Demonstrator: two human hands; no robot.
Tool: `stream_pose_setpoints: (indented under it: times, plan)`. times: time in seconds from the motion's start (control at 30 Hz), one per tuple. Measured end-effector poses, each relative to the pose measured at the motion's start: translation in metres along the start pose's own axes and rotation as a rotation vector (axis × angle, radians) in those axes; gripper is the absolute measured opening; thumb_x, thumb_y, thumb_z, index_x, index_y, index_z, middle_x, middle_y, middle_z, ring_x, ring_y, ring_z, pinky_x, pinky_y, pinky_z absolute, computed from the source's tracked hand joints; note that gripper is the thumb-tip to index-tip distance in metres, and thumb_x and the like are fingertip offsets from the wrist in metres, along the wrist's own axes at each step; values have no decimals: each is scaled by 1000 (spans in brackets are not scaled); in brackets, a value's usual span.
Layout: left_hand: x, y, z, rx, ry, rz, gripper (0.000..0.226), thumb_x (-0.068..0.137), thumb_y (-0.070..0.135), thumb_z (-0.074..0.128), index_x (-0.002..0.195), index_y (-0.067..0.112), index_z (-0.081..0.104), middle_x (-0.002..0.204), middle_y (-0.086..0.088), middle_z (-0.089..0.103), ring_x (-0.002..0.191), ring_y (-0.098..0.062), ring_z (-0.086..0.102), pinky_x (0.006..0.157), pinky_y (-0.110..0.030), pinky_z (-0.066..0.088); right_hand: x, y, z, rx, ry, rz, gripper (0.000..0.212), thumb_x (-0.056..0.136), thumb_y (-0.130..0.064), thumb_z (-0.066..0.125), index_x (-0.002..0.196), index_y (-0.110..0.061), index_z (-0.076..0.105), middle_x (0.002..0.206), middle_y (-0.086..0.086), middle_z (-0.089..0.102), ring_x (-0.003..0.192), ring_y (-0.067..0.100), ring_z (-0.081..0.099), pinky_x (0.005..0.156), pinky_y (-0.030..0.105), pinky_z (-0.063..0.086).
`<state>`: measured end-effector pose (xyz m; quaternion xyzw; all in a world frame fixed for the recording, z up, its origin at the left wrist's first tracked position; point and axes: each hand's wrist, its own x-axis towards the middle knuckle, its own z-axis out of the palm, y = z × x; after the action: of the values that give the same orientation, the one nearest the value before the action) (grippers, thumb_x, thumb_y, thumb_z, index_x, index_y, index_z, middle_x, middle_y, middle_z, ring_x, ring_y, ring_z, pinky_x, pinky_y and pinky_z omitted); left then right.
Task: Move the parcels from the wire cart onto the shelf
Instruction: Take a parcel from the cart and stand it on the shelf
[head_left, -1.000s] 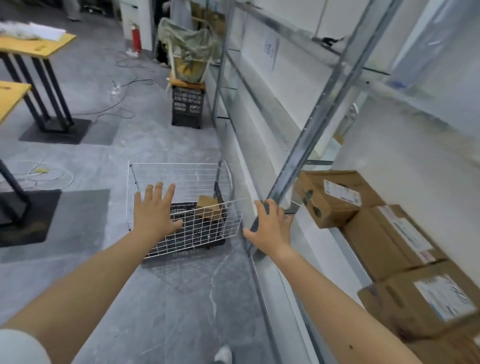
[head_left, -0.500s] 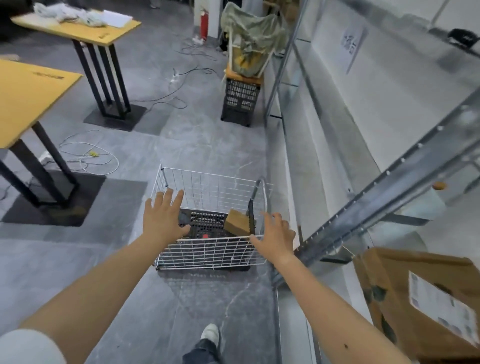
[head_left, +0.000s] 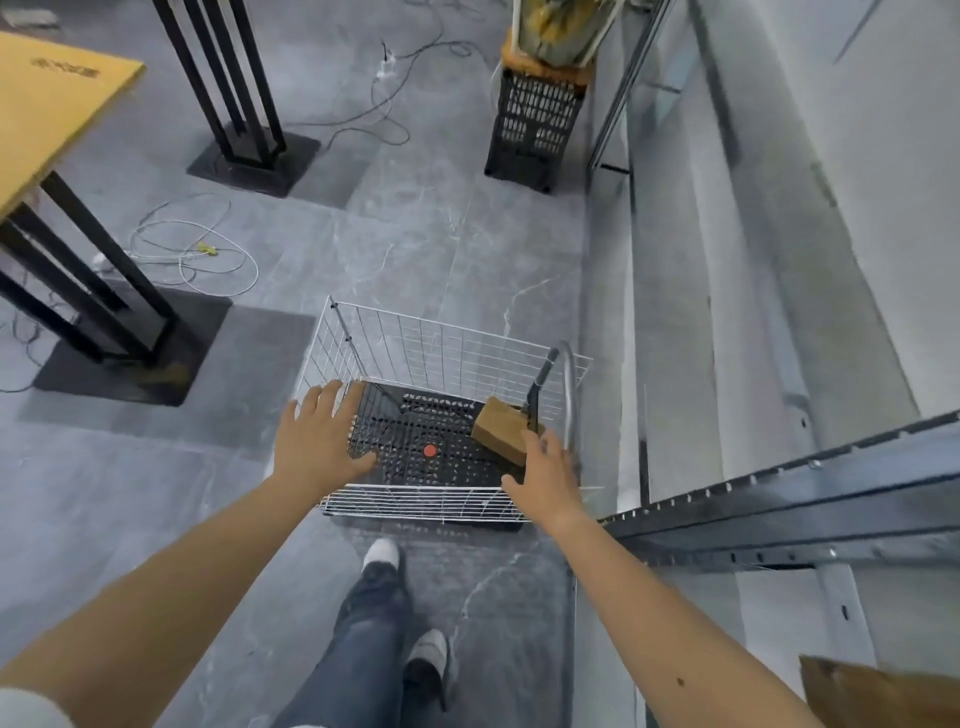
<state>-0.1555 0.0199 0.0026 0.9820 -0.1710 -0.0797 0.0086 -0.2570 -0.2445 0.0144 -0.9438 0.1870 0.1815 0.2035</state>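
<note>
Starting at the left fingers (head_left: 332, 400): we log them straight and spread apart, holding nothing, poised over the near left corner of the wire cart (head_left: 441, 345). We cannot tell whether they touch its rim. The left hand (head_left: 319, 441) lies palm down.

Right fingers (head_left: 551, 446): extended and loosely apart, blurred, just beside the near corner of the parcel (head_left: 498, 428). We cannot tell whether there is contact. The right hand (head_left: 548, 475) grips nothing.

Parcel: small brown cardboard block, matte, tilted, lying in the cart's right side against the foot of the grey tubular handle (head_left: 567, 384).

Cart: thin white wire grid walls, rectangular, on a black perforated plastic deck (head_left: 410, 431) with a round red disc (head_left: 429, 450) near its middle. It stands on the floor (head_left: 441, 234), grey stone-look tile with pale veins, just beside the shelf (head_left: 779, 501).

Shelf: grey metal, with a punched beam running across at right and long flat boards behind it. We note the corner of a second parcel (head_left: 878, 696), creased brown cardboard, at the lower right edge.

Further out: a black lattice crate (head_left: 535, 124) by the shelf upright, a looped pale cable (head_left: 197, 254) on the floor, and a yellow worktop (head_left: 52, 114) on black steel legs at left. Below, jeans and light shoes (head_left: 382, 553).
</note>
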Motion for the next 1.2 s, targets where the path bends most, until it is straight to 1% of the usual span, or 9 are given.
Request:
stream_pose_setpoints:
  times: [0.13, 0.27, 0.4, 0.57, 0.67, 0.87, 1.0, 1.1, 1.2]
  plan:
    - [35, -15, 23, 33, -85, -19, 98, 76, 65, 55, 150, 21, 9, 154, -6, 21, 141, -27, 20, 112, -45, 21, 41, 0, 16, 9, -55, 29, 65, 91, -31, 58, 146, -19, 25, 146, 12, 26, 126, 36, 37, 103, 43, 39]
    - [73, -28, 47, 32, -175, -35, 96, 78, 67, 50, 150, 23, 5, 155, -5, 17, 142, -25, 18, 114, -44, 20, 87, -6, 28, 0, -94, 87, 61, 91, -31, 58, 143, -18, 28, 148, 12, 23, 128, 36, 37, 103, 45, 41]
    - [111, -34, 70, 62, -247, -8, 95, 79, 68, 46, 150, 22, 4, 156, -4, 15, 142, -25, 16, 115, -45, 20, 130, -10, 41, 41, -136, 139, 58, 91, -28, 57, 141, -15, 30, 147, 14, 24, 128, 36, 36, 102, 46, 41]
    - [143, -31, 99, 2, -293, 18, 95, 78, 63, 54, 150, 20, 10, 154, -6, 20, 141, -27, 20, 114, -46, 21, 169, -3, 65, 55, -193, 185, 55, 91, -26, 58, 138, -14, 31, 148, 14, 22, 127, 37, 35, 102, 45, 40]
    - [159, -25, 118, -43, -312, 4, 96, 76, 62, 56, 150, 20, 12, 153, -5, 22, 140, -26, 22, 113, -46, 22, 193, 6, 81, 48, -216, 195, 56, 91, -28, 59, 138, -14, 32, 147, 12, 24, 128, 36, 35, 103, 44, 40]
    - [170, -10, 169, -58, -369, -21, 96, 79, 64, 53, 151, 22, 5, 155, -4, 17, 142, -24, 17, 116, -43, 19, 241, 34, 115, -15, -275, 206, 59, 90, -31, 60, 139, -16, 32, 144, 10, 30, 124, 33, 39, 99, 45, 45]
    - [186, -5, 203, -31, -416, -79, 97, 79, 67, 49, 150, 24, -2, 156, -3, 12, 144, -23, 12, 117, -42, 15, 276, 51, 140, -15, -287, 202, 66, 89, -31, 62, 144, -15, 29, 147, 11, 28, 130, 33, 35, 101, 45, 44]
    - [203, 2, 229, -71, -392, -99, 98, 77, 66, 52, 150, 24, 1, 155, -2, 16, 142, -22, 15, 117, -41, 17, 302, 62, 159, -25, -294, 187, 67, 89, -31, 64, 144, -13, 31, 146, 12, 32, 130, 33, 38, 100, 45, 45]
    - [217, 12, 254, -76, -374, -72, 100, 76, 65, 55, 150, 23, 3, 154, -3, 17, 142, -23, 17, 116, -43, 19, 326, 72, 178, -41, -280, 179, 65, 87, -33, 66, 139, -12, 35, 142, 12, 36, 125, 32, 42, 99, 44, 45]
